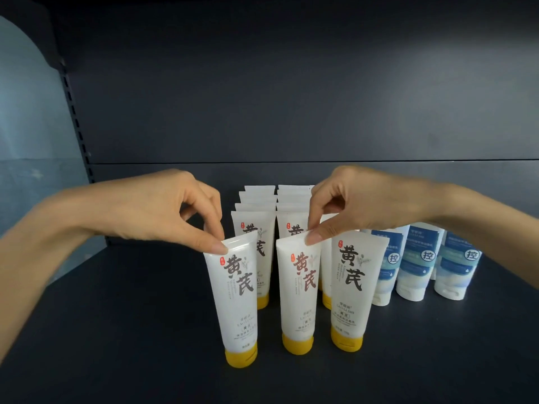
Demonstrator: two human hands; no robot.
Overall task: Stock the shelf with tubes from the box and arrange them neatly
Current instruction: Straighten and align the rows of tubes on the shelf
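Shelf (pixel 116 330), dark and flat, carried three white tubes with yellow caps nearest the camera, each standing cap-down. The middle front tube (pixel 299 295) stood upright. The left front tube (pixel 233 290) stood just to its left, tilted a little and slightly nearer. The right front tube (pixel 354 290) stood just to its right, almost touching it.

The left hand (pixel 163 208) pinched the crimped top edge of the left front tube between thumb and forefinger, with its other fingers curled. The right hand (pixel 358 199) pinched the top edge of the middle front tube in the same way.

Behind the middle front tube, two rows of white tubes (pixel 258 199) ran back, one straight behind it and one behind and to its left. To its right and a bit farther back, blue-and-white tubes (pixel 414 263) stood cap-down in a group. Far behind it rose the dark back panel (pixel 291 112), with a slotted upright (pixel 78 135) far to its left.
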